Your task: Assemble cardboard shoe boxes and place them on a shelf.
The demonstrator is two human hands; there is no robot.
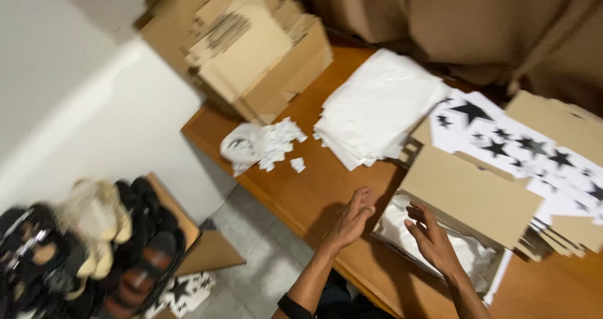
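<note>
Presently 2 empty hands, left hand (353, 218) and right hand (430, 238), fingers unclenched, flank 1 open cardboard box (468, 196) of white wrapping (468, 251).

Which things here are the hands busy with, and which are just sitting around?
In use:
- left hand, open, beside the box
- right hand, open, over the white wrapping
- open cardboard box
- white wrapping inside it

Lying about:
- stack of white sheets
- star-printed sheets
- small paper slips
- flat cardboard pile
- shoes on the floor
</note>
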